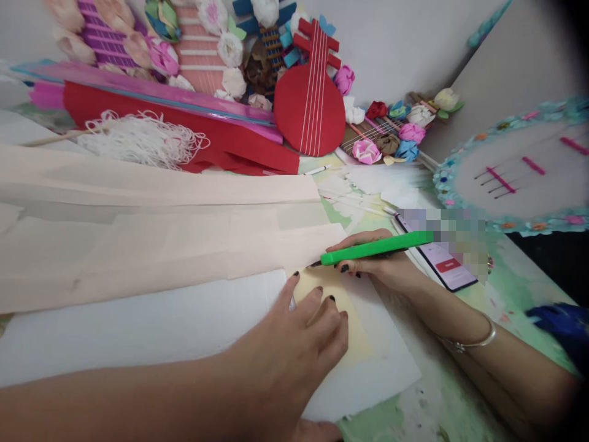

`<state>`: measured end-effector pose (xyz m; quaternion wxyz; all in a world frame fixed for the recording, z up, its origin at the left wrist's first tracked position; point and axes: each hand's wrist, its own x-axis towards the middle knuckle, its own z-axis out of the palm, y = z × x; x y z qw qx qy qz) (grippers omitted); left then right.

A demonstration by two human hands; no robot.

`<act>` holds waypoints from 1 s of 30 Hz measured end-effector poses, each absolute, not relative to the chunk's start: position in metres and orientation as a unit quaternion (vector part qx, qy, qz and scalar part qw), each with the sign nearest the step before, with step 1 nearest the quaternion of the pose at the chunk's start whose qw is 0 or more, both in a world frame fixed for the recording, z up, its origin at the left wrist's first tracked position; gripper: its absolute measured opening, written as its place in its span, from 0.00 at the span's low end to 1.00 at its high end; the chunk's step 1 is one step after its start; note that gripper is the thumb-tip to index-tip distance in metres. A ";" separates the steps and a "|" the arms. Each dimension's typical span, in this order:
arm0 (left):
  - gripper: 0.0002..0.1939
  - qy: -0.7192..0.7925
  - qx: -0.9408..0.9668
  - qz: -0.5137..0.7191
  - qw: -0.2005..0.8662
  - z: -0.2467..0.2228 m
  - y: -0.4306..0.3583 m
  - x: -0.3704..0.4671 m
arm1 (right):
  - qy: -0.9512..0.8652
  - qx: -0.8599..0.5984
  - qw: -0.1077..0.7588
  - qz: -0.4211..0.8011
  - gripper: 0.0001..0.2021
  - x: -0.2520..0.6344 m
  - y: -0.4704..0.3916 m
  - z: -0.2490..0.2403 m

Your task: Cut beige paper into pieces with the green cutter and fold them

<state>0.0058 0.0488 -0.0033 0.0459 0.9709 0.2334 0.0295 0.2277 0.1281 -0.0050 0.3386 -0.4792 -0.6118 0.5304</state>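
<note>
My right hand (368, 258) is closed around a bright green tool (377, 247), a pen-like cutter or glue pen whose dark tip points left and touches the paper edge. Spread over the board, my left hand (304, 331) has its index fingertip on the edge of the cream paper, just below the tool's tip. A long cream paper strip (138, 245) stretches off to the left, over a white board (138, 325). Pale yellow paper (359, 319) shows under and beside my left fingers.
Behind stand a red lute-shaped piece (309, 110), tangled white string (142, 138) on red material (248, 150), and paper flowers (365, 150). A phone (453, 276) lies beside my right forearm. At right is a flower-rimmed oval (515, 172).
</note>
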 end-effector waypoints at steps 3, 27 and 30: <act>0.44 0.234 0.971 0.035 0.044 -0.004 0.049 0.006 | -0.612 -0.480 0.340 0.529 0.12 0.230 0.130 -0.007; 0.44 0.233 0.971 0.048 0.035 -0.006 0.049 0.005 | -0.621 -0.482 0.328 0.524 0.11 0.233 0.130 -0.003; 0.44 0.232 0.971 0.048 0.037 -0.006 0.049 0.005 | -0.627 -0.486 0.324 0.514 0.11 0.233 0.131 -0.001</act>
